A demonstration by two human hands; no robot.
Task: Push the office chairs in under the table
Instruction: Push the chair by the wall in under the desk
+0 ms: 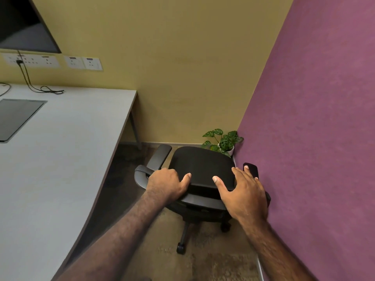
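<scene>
- Yellow wall [182, 57] fills the upper middle of the frame, with a dark screen [22, 23] and sockets [50, 61] at upper left; a cable [36, 86] trails from them onto the table.
- Left of frame: the white table [67, 149] with a curved edge; its leg [135, 128] stands near the wall and could catch the chair's armrest if the push is angled badly.
- Centre, low: the office chair [203, 165], not under the table but beside it, its seat facing the corner; the left hand [166, 181] grips the backrest top, fingers curled over it; castors on carpet may drag or swivel.
- Right of centre: the right hand [243, 193] lies spread, fingers fairly straight, on the backrest's other end; it may slip.
- Right: the potted plant [223, 140] sits in the corner just behind the chair, at risk of being knocked; the purple wall [314, 118] touches or nearly touches the right armrest [251, 169], so scraping is likely.
</scene>
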